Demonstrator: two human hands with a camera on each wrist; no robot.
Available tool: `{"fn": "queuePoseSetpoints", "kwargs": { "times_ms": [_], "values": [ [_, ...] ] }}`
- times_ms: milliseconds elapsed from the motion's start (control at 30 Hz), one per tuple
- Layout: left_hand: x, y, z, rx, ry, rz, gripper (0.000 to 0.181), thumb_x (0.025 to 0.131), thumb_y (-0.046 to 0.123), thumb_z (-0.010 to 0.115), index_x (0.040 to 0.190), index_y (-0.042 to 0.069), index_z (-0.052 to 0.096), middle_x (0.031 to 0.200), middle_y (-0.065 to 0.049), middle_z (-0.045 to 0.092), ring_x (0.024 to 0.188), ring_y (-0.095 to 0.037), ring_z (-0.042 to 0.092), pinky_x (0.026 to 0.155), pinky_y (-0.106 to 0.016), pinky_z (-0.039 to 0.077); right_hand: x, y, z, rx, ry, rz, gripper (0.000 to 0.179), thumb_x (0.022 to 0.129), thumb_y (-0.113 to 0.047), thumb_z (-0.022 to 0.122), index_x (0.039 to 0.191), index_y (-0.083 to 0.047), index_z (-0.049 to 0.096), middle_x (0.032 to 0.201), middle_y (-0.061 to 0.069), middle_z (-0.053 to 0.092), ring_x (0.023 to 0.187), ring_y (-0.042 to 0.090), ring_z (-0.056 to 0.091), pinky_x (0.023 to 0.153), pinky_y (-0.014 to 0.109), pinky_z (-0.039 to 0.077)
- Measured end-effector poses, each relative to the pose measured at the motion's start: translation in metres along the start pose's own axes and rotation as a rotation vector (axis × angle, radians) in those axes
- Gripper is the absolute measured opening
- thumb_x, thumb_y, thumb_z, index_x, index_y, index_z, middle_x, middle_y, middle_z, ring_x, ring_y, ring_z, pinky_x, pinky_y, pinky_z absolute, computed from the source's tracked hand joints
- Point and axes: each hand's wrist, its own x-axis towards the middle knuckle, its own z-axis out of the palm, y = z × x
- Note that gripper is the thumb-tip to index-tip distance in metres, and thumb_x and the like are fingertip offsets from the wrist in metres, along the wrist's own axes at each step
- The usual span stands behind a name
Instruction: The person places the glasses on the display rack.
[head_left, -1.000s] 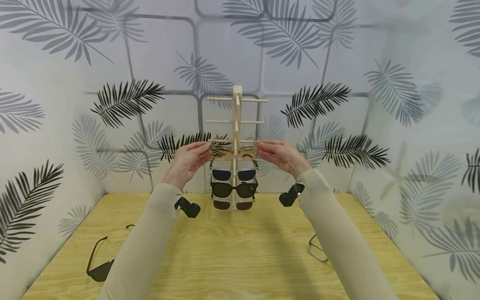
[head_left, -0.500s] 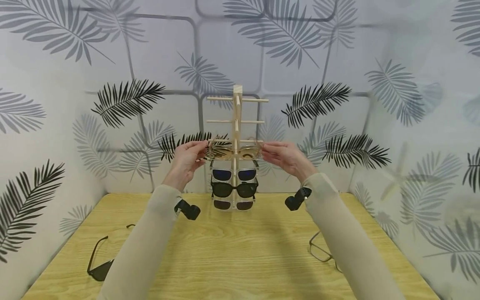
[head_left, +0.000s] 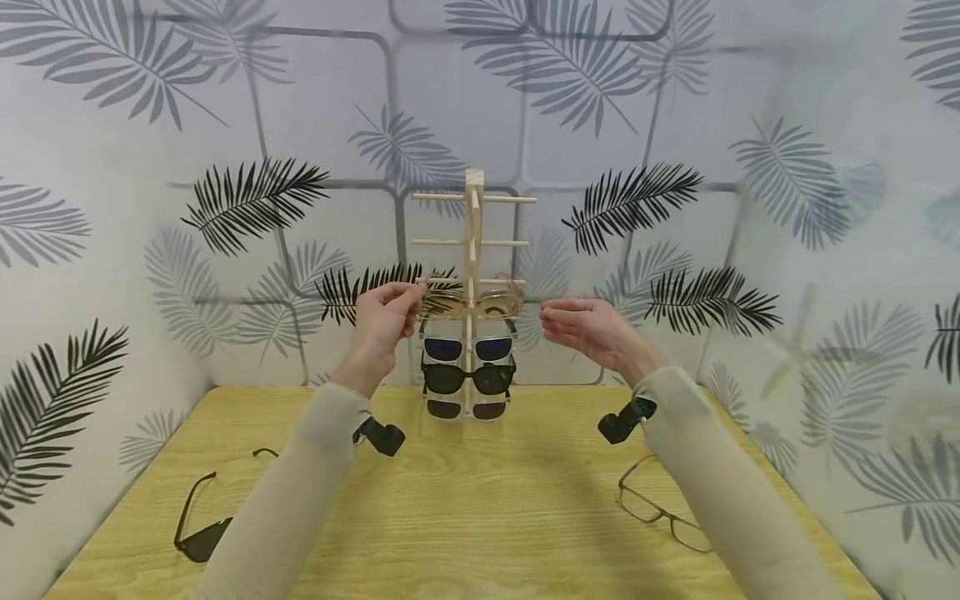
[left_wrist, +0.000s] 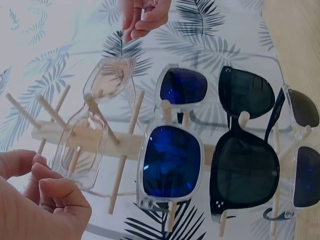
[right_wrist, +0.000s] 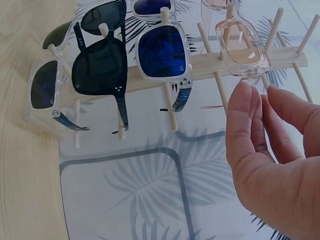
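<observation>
Clear-framed sunglasses with pale amber lenses (head_left: 495,305) hang on the third level of a wooden display rack (head_left: 474,217). My left hand (head_left: 377,333) pinches their left end; in the left wrist view its thumb and fingertips meet right at the frame's corner. To the right of the rack, my right hand (head_left: 596,333) is held away from the frame, fingers loosely extended with nothing between them. Below hang clear-framed sunglasses with blue lenses (left_wrist: 172,162), black sunglasses (left_wrist: 245,170) and another clear-framed pair with dark lenses (head_left: 444,409).
Two levels of wooden pegs (head_left: 510,200) above carry no glasses. Black sunglasses (head_left: 202,543) lie on the wooden table (head_left: 450,517) at left, partly hidden by my left sleeve. Thin-framed eyeglasses (head_left: 663,514) lie at right beside my right sleeve. A leaf-patterned backdrop (head_left: 337,100) stands behind.
My right hand has let go of the amber-lensed sunglasses and moved off to the right. My left hand has shifted slightly inward at their left end. The sunglasses stay on the rack.
</observation>
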Motion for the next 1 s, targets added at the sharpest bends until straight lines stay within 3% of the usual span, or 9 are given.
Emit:
{"fn": "queuePoseSetpoints", "kwargs": {
  "times_ms": [167, 433, 600, 700, 867, 1000],
  "values": [
    [-0.007, -0.004, 0.010, -0.026, -0.054, 0.006, 0.012, 0.096, 0.020, 0.065, 0.095, 0.008, 0.067, 0.068, 0.004, 0.057, 0.057, -0.008, 0.045, 0.049, -0.020, 0.035, -0.007, 0.007, -0.006, 0.021, -0.017, 0.010, 0.042, 0.101, -0.008, 0.053, 0.141, 0.004, 0.046, 0.100, 0.001, 0.070, 0.091, 0.011, 0.069, 0.086, 0.026, 0.058],
    [-0.014, -0.017, 0.026, -0.051, -0.154, -0.030, 0.018, 0.097, 0.019, 0.063, 0.104, 0.002, 0.065, 0.072, 0.001, 0.058, 0.059, -0.011, 0.046, 0.051, -0.021, 0.036, -0.015, 0.014, -0.012, 0.031, -0.042, -0.001, 0.038, 0.101, -0.007, 0.054, 0.137, 0.005, 0.047, 0.099, 0.002, 0.070, 0.091, 0.013, 0.069, 0.086, 0.026, 0.058],
    [-0.018, -0.032, 0.033, -0.094, -0.262, -0.043, 0.019, 0.097, 0.018, 0.063, 0.104, 0.000, 0.065, 0.073, 0.000, 0.059, 0.061, -0.011, 0.047, 0.053, -0.022, 0.037, -0.022, 0.024, -0.017, 0.012, -0.070, 0.015, 0.025, 0.100, -0.007, 0.056, 0.124, -0.003, 0.058, 0.102, 0.002, 0.069, 0.093, 0.013, 0.069, 0.087, 0.027, 0.058],
    [-0.020, -0.042, 0.036, -0.102, -0.336, -0.051, 0.019, 0.098, 0.016, 0.062, 0.105, -0.002, 0.064, 0.074, 0.000, 0.061, 0.063, -0.012, 0.048, 0.054, -0.023, 0.038, -0.026, 0.030, -0.020, -0.028, -0.082, 0.013, 0.031, 0.099, -0.007, 0.057, 0.129, 0.000, 0.056, 0.105, 0.001, 0.068, 0.096, 0.013, 0.068, 0.088, 0.028, 0.057],
    [-0.026, -0.062, 0.042, -0.055, -0.435, -0.099, 0.016, 0.097, 0.016, 0.063, 0.101, 0.000, 0.064, 0.077, -0.001, 0.062, 0.065, -0.013, 0.051, 0.059, -0.025, 0.043, -0.032, 0.041, -0.028, -0.110, -0.096, -0.005, 0.046, 0.099, -0.008, 0.059, 0.139, 0.007, 0.045, 0.109, -0.001, 0.067, 0.100, 0.011, 0.068, 0.091, 0.028, 0.057],
    [-0.031, -0.079, 0.045, -0.005, -0.487, -0.114, 0.015, 0.097, 0.016, 0.063, 0.099, 0.001, 0.065, 0.076, -0.002, 0.062, 0.064, -0.014, 0.050, 0.059, -0.026, 0.042, -0.036, 0.051, -0.037, -0.113, -0.104, -0.010, 0.040, 0.098, -0.008, 0.060, 0.134, 0.005, 0.050, 0.108, -0.001, 0.067, 0.099, 0.012, 0.068, 0.089, 0.026, 0.057]
  ]
}}
